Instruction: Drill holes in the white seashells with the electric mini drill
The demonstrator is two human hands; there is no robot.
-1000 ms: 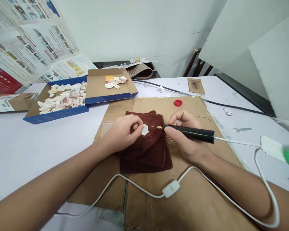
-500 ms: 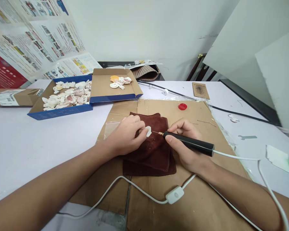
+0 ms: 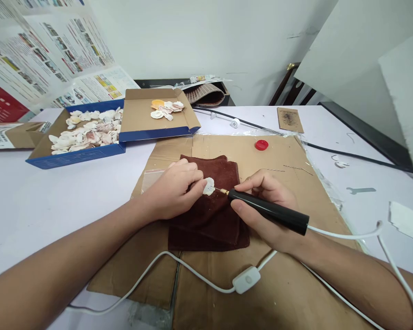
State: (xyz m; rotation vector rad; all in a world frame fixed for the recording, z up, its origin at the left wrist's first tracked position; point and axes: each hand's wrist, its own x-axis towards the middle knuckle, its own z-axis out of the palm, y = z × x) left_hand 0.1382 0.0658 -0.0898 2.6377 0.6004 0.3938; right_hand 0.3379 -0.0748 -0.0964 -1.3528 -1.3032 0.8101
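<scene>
Between the thumb and fingers of my left hand (image 3: 181, 185) is a white seashell (image 3: 209, 187), held over a folded brown cloth (image 3: 223, 220). Small dark dots show on the shell's face. My right hand (image 3: 266, 206) is closed round a black pen-shaped electric drill (image 3: 270, 211), which points left. The drill's thin bit reaches the face of the shell; whether it has gone in I cannot tell. A white cord runs from the drill's back end, and an inline switch (image 3: 247, 280) lies on the cardboard (image 3: 213, 307) in front.
A blue box (image 3: 79, 156) full of shells stands at the back left, several more shells (image 3: 167, 109) lying on its lid. A red cap (image 3: 261, 145), thin metal rods (image 3: 298, 168), a small wrench (image 3: 361, 190) and a stained wooden block (image 3: 289, 120) lie to the right.
The drill has moved left, so its bit now meets the shell instead of stopping short of it. The shell's face has turned more into view. The whole scene has shifted slightly.
</scene>
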